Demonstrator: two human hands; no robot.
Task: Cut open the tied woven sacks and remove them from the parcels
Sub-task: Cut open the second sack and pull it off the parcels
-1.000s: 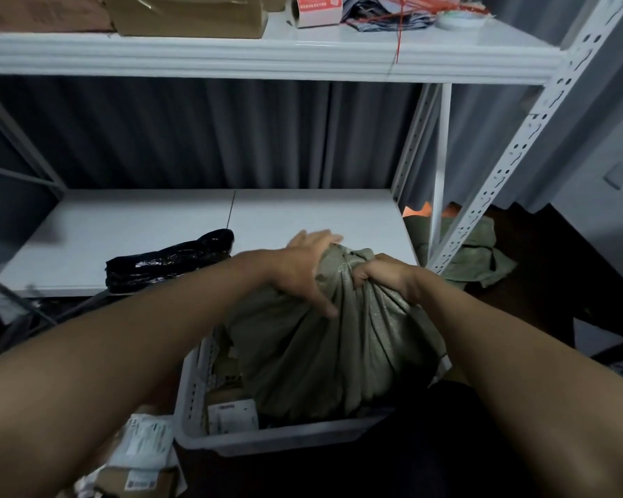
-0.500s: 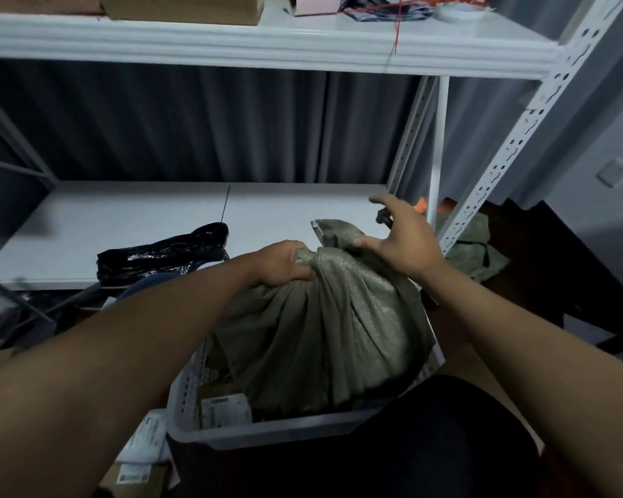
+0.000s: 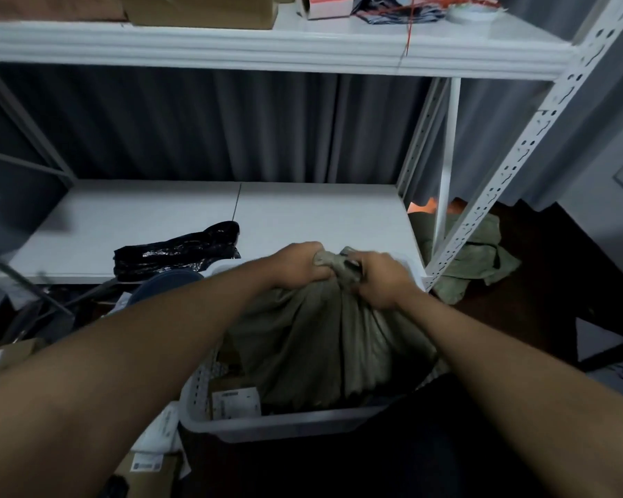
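A full olive-green woven sack (image 3: 324,346) stands in a white plastic crate (image 3: 281,424) in front of me. Its bunched neck (image 3: 333,264) sticks up between my hands. My left hand (image 3: 299,262) is closed on the neck from the left. Gripping the same neck from the right is my right hand (image 3: 382,282). A labelled parcel (image 3: 235,404) lies in the crate beside the sack. I cannot tell whether a tie is on the neck, since my fingers cover it.
A white lower shelf (image 3: 303,213) lies just beyond the crate, with a black plastic bag (image 3: 175,253) on its front edge. An empty green sack (image 3: 472,257) lies on the floor past the perforated white upright (image 3: 500,177). Boxes and labelled parcels (image 3: 148,465) sit at lower left.
My right hand, open above the sack's top half a second ago, has come down and closed on the neck next to my left hand. The neck is now bunched tighter.
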